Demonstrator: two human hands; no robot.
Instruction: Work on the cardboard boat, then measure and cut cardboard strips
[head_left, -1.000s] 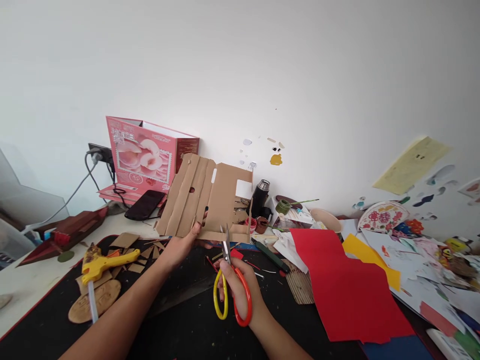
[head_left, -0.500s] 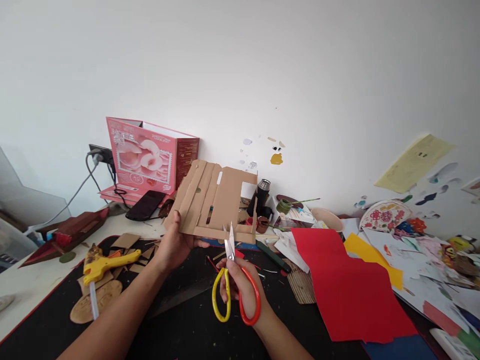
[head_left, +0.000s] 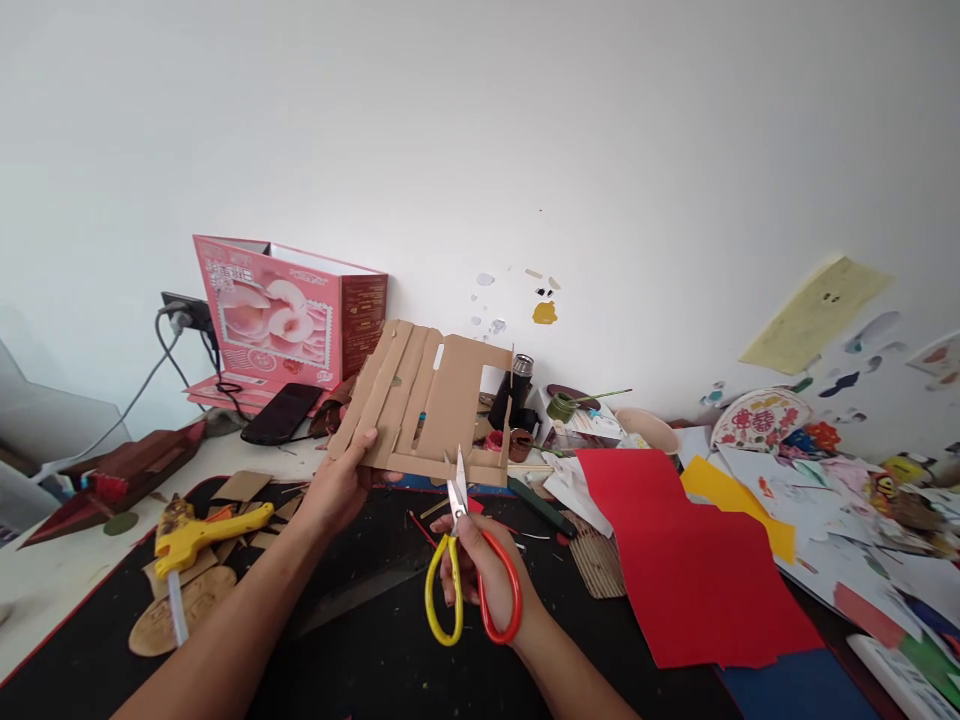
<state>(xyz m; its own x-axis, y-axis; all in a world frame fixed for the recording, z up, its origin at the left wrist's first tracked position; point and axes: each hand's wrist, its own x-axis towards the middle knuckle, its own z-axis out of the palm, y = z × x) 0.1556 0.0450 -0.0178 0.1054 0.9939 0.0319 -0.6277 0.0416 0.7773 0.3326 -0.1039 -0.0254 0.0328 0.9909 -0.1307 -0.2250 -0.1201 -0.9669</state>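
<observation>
My left hand (head_left: 346, 487) grips the lower left edge of a brown cardboard sheet (head_left: 450, 400), thumb on its front and fingers behind. The sheet is tilted up above the desk; it has fold lines, slots and a cut-out at its right side. In my right hand (head_left: 480, 560) is a pair of scissors (head_left: 459, 500) with one yellow and one red handle. The scissor blades point up, slightly parted, and their tips overlap the sheet's lower edge in view. Whether they touch the cardboard I cannot tell.
A yellow glue gun (head_left: 202, 535) lies on cardboard scraps at left, near a phone (head_left: 281, 413) and a pink box (head_left: 292, 310). Red paper (head_left: 697, 560) covers the right side. Behind the sheet stand a black flask (head_left: 517, 385) and a green paint jar (head_left: 561, 405).
The view has turned slightly right, so the background sits further left. My left hand's thumb lies a little further onto the sheet; the scissors are held much as before.
</observation>
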